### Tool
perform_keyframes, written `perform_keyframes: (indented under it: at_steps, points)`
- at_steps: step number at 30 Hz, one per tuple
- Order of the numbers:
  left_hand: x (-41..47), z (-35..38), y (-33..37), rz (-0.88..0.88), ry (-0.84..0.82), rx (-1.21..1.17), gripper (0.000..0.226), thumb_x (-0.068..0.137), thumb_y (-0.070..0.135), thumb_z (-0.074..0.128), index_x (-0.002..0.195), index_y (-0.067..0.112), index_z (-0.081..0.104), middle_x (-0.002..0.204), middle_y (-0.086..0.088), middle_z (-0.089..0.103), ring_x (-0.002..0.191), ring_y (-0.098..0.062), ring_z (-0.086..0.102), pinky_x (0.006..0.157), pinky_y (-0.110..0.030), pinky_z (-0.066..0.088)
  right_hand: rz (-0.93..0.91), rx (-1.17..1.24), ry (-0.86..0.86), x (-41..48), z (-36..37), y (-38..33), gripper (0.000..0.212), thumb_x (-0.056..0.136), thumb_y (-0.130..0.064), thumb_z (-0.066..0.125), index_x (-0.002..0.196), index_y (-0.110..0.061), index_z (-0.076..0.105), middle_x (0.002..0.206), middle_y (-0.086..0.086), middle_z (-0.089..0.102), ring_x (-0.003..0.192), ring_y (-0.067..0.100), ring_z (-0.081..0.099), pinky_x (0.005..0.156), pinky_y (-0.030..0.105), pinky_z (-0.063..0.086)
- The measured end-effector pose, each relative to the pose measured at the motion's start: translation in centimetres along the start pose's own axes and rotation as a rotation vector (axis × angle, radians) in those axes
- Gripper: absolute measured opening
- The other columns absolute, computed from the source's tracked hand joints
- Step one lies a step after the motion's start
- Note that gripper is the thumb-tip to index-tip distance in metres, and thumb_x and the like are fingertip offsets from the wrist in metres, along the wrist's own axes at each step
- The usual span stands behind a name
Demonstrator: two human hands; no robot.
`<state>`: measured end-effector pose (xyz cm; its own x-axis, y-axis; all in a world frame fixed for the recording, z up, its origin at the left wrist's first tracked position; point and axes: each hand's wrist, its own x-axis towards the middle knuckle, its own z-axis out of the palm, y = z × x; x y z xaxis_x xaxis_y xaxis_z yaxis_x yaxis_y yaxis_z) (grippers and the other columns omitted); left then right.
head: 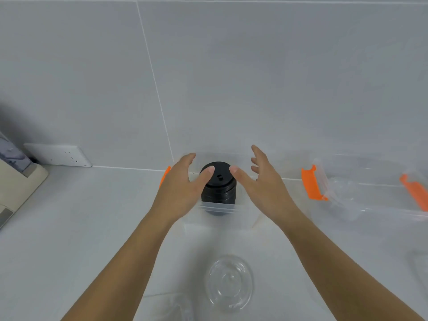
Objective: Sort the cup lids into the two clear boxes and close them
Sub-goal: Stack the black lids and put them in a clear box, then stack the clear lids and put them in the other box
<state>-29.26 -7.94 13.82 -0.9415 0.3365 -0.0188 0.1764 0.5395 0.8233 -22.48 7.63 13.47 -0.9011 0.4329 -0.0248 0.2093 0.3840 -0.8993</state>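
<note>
A stack of black cup lids [218, 189] stands upright inside a clear box [217, 220] against the back wall. My left hand [183, 181] and my right hand [261, 179] hover on either side of the stack, fingers spread, both thumbs touching or nearly touching its top lid. Neither hand grips anything. A clear cup lid [229, 282] lies flat on the counter in front of the box. A second clear box [370, 195] with orange clips [311, 184] sits to the right, with clear plastic inside that I cannot make out.
A white wall socket [58, 155] and a beige appliance [16, 184] are at the left. More clear plastic [176, 306] lies at the bottom edge, and a faint clear piece [419, 267] at the right edge. An orange clip [165, 176] shows behind my left hand.
</note>
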Motion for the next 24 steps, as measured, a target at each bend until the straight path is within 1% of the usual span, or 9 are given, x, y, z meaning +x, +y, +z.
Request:
perform_keyframes:
  at_steps: [4, 6, 8, 9, 10, 11, 14, 19, 24]
  points:
    - [-3.5, -0.2, -0.1, 0.187, 0.090, 0.052, 0.064, 0.089, 0.047, 0.052, 0.146, 0.025, 0.031, 0.152, 0.012, 0.033, 0.143, -0.004, 0.024, 0.119, -0.035, 0.020, -0.095, -0.018, 0.049, -3.5, -0.1, 0.2, 0.084, 0.083, -0.051, 0.058, 0.150, -0.036, 0.010, 0.156, -0.008, 0.024, 0.143, 0.008, 0.023, 0.117, 0.039, 0.025]
    - [-5.3, 0.1, -0.7, 0.274, 0.107, 0.071, 0.061, 0.090, 0.046, 0.051, 0.145, 0.027, 0.032, 0.149, 0.022, 0.031, 0.143, 0.004, 0.016, 0.115, -0.018, 0.016, -0.145, -0.040, 0.064, -5.1, 0.0, 0.7, 0.084, 0.083, -0.049, 0.059, 0.150, -0.036, 0.009, 0.156, -0.009, 0.022, 0.144, 0.008, 0.020, 0.117, 0.038, 0.025]
    - [-7.6, 0.5, -1.1, 0.376, 0.107, 0.077, 0.056, 0.089, 0.045, 0.050, 0.140, 0.033, 0.032, 0.135, 0.042, 0.023, 0.129, 0.027, 0.007, 0.100, 0.003, 0.010, -0.193, -0.075, 0.079, -7.4, 0.2, 1.4, 0.084, 0.084, -0.048, 0.060, 0.148, -0.039, 0.008, 0.156, -0.010, 0.022, 0.144, 0.008, 0.020, 0.116, 0.039, 0.027]
    - [-8.4, 0.7, -1.6, 0.392, 0.103, 0.073, 0.055, 0.087, 0.044, 0.049, 0.138, 0.036, 0.031, 0.128, 0.046, 0.022, 0.121, 0.035, 0.007, 0.094, 0.008, 0.009, -0.211, -0.091, 0.079, -8.2, 0.2, 1.9, 0.083, 0.084, -0.048, 0.060, 0.146, -0.044, 0.006, 0.156, -0.011, 0.022, 0.143, 0.008, 0.022, 0.115, 0.038, 0.028]
    - [-8.9, 1.1, -2.1, 0.381, 0.095, 0.068, 0.056, 0.086, 0.045, 0.048, 0.138, 0.036, 0.030, 0.129, 0.044, 0.023, 0.119, 0.034, 0.011, 0.093, 0.008, 0.010, -0.220, -0.105, 0.073, -8.7, 0.3, 2.3, 0.082, 0.083, -0.048, 0.060, 0.142, -0.049, 0.003, 0.155, -0.012, 0.021, 0.142, 0.008, 0.024, 0.114, 0.036, 0.029]
    - [-9.3, 1.5, -2.6, 0.349, 0.082, 0.074, 0.060, 0.086, 0.047, 0.048, 0.141, 0.034, 0.029, 0.135, 0.037, 0.027, 0.123, 0.026, 0.017, 0.097, 0.003, 0.011, -0.222, -0.122, 0.063, -9.3, 0.5, 2.8, 0.082, 0.084, -0.048, 0.060, 0.140, -0.051, 0.000, 0.155, -0.013, 0.020, 0.141, 0.008, 0.025, 0.114, 0.035, 0.028]
    - [-10.7, 2.4, -4.5, 0.275, 0.031, 0.118, 0.068, 0.087, 0.050, 0.049, 0.147, 0.026, 0.026, 0.150, 0.015, 0.031, 0.134, 0.003, 0.025, 0.107, -0.015, 0.017, -0.167, -0.214, 0.011, -11.1, 1.1, 4.7, 0.085, 0.083, -0.052, 0.058, 0.146, -0.042, 0.001, 0.156, -0.010, 0.020, 0.143, 0.008, 0.022, 0.115, 0.033, 0.025]
    - [-12.3, 3.9, -7.4, 0.156, -0.087, 0.206, 0.071, 0.090, 0.051, 0.047, 0.149, 0.025, 0.020, 0.158, 0.007, 0.022, 0.145, -0.011, 0.019, 0.117, -0.028, 0.017, -0.039, -0.463, -0.139, -12.7, 2.9, 8.6, 0.103, 0.076, -0.067, 0.054, 0.149, -0.034, -0.010, 0.161, -0.004, 0.004, 0.147, 0.013, 0.004, 0.117, 0.035, 0.011]
    - [-12.8, 5.2, -9.5, 0.088, -0.209, 0.294, 0.075, 0.090, 0.054, 0.044, 0.151, 0.023, 0.013, 0.159, 0.005, 0.016, 0.147, -0.014, 0.011, 0.117, -0.030, 0.009, 0.047, -0.575, -0.229, -13.6, 4.2, 11.0, 0.115, 0.070, -0.067, 0.060, 0.149, -0.028, -0.013, 0.161, -0.003, 0.000, 0.148, 0.016, -0.003, 0.118, 0.037, 0.004]
